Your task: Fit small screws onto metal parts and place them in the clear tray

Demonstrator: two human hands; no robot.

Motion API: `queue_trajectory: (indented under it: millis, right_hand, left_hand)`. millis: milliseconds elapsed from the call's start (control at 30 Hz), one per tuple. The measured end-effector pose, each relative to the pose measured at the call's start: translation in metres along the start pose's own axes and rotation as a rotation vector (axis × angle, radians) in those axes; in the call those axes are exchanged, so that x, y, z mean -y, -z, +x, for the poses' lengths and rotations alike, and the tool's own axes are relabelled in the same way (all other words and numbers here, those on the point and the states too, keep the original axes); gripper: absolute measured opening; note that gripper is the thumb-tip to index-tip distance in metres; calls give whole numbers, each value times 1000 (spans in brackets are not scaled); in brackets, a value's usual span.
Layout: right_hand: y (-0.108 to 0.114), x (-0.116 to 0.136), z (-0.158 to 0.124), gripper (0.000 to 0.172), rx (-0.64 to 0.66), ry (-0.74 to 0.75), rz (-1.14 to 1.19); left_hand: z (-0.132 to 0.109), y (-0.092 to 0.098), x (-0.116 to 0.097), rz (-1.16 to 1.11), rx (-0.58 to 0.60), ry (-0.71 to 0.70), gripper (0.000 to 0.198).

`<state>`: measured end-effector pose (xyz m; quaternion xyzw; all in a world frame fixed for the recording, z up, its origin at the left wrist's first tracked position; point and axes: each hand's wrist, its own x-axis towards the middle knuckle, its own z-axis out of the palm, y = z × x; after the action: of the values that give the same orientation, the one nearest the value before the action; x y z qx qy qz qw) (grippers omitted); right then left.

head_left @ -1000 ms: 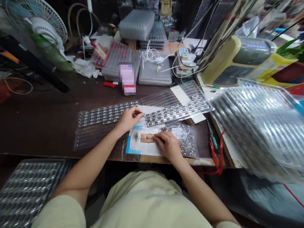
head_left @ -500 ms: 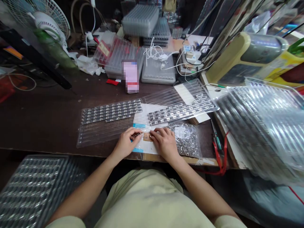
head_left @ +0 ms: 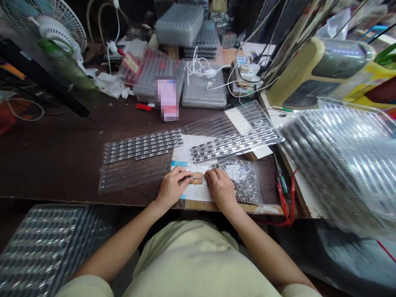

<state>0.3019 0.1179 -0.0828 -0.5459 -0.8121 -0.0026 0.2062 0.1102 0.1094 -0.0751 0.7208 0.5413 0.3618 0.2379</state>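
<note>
My left hand (head_left: 173,185) pinches a small metallic part (head_left: 193,177) at the left side of a small brown block (head_left: 198,179). The block lies on a white sheet (head_left: 201,193) near the table's front edge. Just right of the block, my right hand (head_left: 220,187) has its fingers closed; anything between the fingertips is too small to make out. Beside that hand lies a clear bag of small metal parts (head_left: 247,185). A clear tray with rows of dark strips (head_left: 144,144) sits behind my left hand, and another tray with such strips (head_left: 235,140) sits behind my right.
A phone (head_left: 167,99) stands at the back before stacked clear trays (head_left: 179,24). More trays are piled at the right (head_left: 337,165) and lower left (head_left: 40,247). A screwdriver (head_left: 282,181) and red straps (head_left: 287,210) lie right of the bag. A fan (head_left: 58,29) stands back left.
My left hand has moved right, bringing a metallic part over the brown block. My right hand has shifted slightly right, off the block. The whole view has shifted a little.
</note>
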Motion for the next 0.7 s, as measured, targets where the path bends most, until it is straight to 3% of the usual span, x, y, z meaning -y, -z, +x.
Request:
queue_trajectory:
  millis: [267,467,600,700]
  right_hand:
    - [9,-13,-6,28,-37,-14,369]
    - [15,-11,-3,22,-35,-37,264]
    - [15,-6,3,22,8,34,159]
    - [12,-2,6,22,71,98,41]
  left_hand:
    - [-1,-4,-3,101,8,-39,15]
    - [1,-4,-5,152,38,-41,15]
    - [1,-3,-6,151,50,-39,14]
    - [1,-1,-5,58,-21,-14,14]
